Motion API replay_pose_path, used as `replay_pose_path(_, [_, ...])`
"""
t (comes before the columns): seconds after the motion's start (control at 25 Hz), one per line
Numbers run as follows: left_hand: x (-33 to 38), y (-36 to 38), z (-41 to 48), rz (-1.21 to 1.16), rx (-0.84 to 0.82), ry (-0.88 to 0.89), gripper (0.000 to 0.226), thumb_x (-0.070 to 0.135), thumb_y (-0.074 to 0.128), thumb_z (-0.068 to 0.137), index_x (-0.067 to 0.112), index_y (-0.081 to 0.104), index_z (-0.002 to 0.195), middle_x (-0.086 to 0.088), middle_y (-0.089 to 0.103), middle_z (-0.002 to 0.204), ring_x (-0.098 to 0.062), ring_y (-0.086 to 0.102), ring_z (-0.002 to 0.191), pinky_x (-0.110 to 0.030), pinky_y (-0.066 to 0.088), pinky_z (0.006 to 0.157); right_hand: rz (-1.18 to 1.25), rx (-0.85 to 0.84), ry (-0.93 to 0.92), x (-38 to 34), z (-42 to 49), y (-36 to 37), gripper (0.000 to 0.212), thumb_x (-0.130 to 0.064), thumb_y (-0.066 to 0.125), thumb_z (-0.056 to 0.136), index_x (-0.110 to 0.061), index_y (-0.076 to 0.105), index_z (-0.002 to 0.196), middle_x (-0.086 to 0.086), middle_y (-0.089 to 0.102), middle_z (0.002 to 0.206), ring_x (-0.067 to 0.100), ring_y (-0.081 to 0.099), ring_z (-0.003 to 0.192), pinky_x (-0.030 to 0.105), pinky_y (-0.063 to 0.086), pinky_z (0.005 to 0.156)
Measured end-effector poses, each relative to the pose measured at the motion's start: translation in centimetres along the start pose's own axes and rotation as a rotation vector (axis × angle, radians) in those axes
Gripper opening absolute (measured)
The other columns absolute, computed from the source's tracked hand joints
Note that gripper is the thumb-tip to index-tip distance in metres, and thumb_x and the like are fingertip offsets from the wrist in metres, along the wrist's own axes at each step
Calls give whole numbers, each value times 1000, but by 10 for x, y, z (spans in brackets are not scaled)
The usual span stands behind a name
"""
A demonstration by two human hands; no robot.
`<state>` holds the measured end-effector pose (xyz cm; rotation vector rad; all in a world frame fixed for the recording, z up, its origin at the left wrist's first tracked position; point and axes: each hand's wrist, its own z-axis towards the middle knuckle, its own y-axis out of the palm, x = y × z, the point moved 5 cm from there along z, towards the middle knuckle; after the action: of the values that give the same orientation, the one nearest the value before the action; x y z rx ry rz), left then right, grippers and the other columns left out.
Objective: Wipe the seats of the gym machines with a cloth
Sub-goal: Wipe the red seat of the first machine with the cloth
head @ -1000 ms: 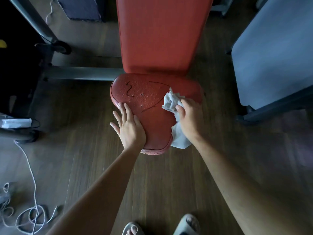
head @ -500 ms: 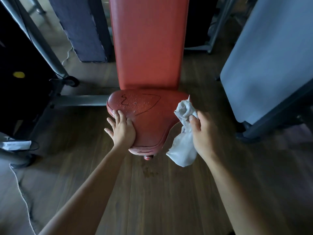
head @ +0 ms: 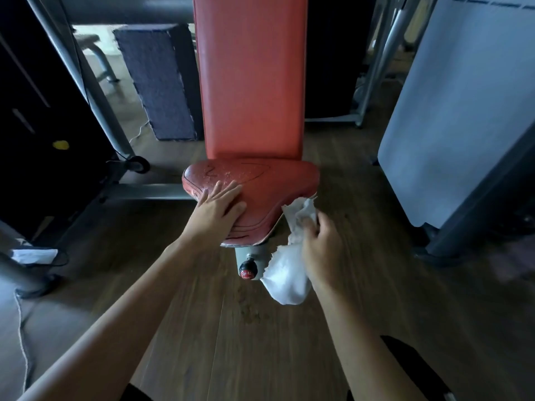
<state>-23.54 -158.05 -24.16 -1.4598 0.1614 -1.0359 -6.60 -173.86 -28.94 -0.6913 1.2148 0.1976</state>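
A worn red padded seat (head: 272,183) with cracked upholstery sits in front of its tall red backrest (head: 250,79). My left hand (head: 218,211) rests flat on the seat's front left part, fingers straight. My right hand (head: 322,247) grips a crumpled white cloth (head: 288,273) just off the seat's right front edge. The cloth's upper end touches or nearly touches that edge, and its lower end hangs down beside the seat post.
Below the seat a grey post carries a red-and-black adjustment knob (head: 247,269). A grey machine frame (head: 86,82) stands at the left, a dark blue pad (head: 162,82) behind, and a large pale panel (head: 451,117) at the right. A cord (head: 21,319) lies on the wooden floor.
My right hand has pulled the cloth off the seat top to its right front edge and lowered it. The left hand stays on the seat. The view has tilted up and drawn back.
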Motion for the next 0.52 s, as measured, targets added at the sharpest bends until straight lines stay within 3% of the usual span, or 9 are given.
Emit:
replay_pose_path(0.12, [0,1,1,-42,13,-78,49,38,43,105,21,42,151,6,33,160,-13,17,152,-25,7,121,90,-51,-7,-11,-11,27,41,-43,50,96,-26,63,132,-9,69,123,7,63,112,35,52,97])
replay_pose_path(0.28, [-5,0,-7,-118,110,-83,41,30,44,106,22,52,145,9,43,153,-8,27,148,-10,9,113,252,8,-52,-22,-46,54,40,-26,51,104,-19,55,143,-13,63,132,-16,53,116,8,40,98])
replay_pose_path(0.36, [-9,0,-9,-149,147,-78,38,25,43,106,22,55,143,11,46,151,-7,29,147,-7,10,112,284,-4,-4,-19,-47,62,43,-20,48,105,-18,49,148,-8,60,136,-10,53,122,4,36,98])
replay_pose_path(0.44, [-12,-1,-9,-175,178,-65,36,21,45,106,22,58,140,10,50,147,-6,34,143,-9,14,113,250,-39,43,-16,-32,65,43,-25,44,107,-23,46,150,-5,62,137,4,58,123,4,38,94])
replay_pose_path(0.52, [-12,-2,-10,-212,182,-46,35,20,49,104,23,61,137,15,52,142,1,37,137,-4,17,110,190,-79,65,-17,-9,61,44,-33,42,107,-29,45,151,-8,64,134,6,61,116,6,42,87])
